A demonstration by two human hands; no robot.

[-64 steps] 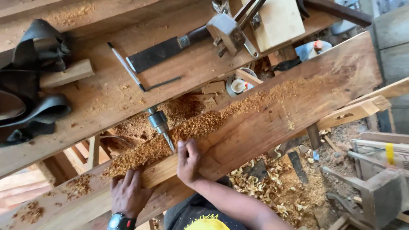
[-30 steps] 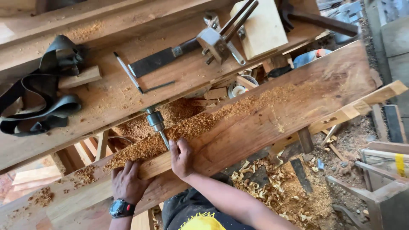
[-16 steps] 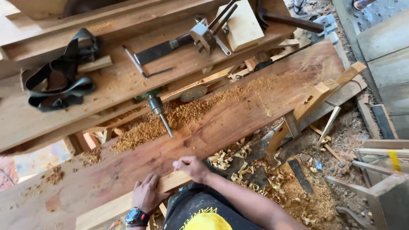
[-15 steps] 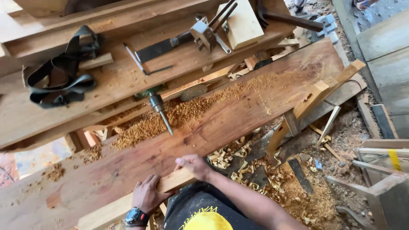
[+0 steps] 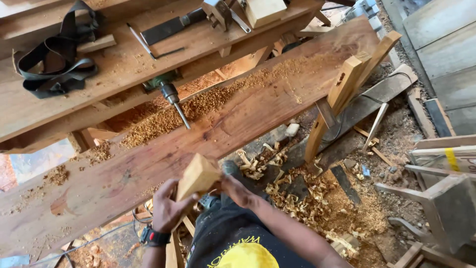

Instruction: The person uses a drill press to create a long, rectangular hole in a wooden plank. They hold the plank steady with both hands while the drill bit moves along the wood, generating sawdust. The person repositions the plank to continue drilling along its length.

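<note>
A short pale wooden strip (image 5: 197, 176) points end-on toward the camera, raised off the long reddish plank (image 5: 238, 114). My left hand (image 5: 167, 206), with a dark watch on its wrist, grips the strip from the left. On the right side, my right hand (image 5: 237, 190) holds the same strip. Both hands are below the plank's near edge, over my lap. Sawdust lies in a long band on the plank, beside the bit of a green drill (image 5: 171, 94).
A workbench beam (image 5: 124, 64) behind carries a black strap (image 5: 57, 62), a chisel (image 5: 166, 31) and a metal clamp (image 5: 220, 11). A wooden trestle leg (image 5: 337, 99) stands at right. Wood shavings (image 5: 302, 198) and scrap boards cover the ground.
The strip was lying along the plank's near edge under both hands; now it is lifted off the plank and turned end-on. The view has shifted down and right.
</note>
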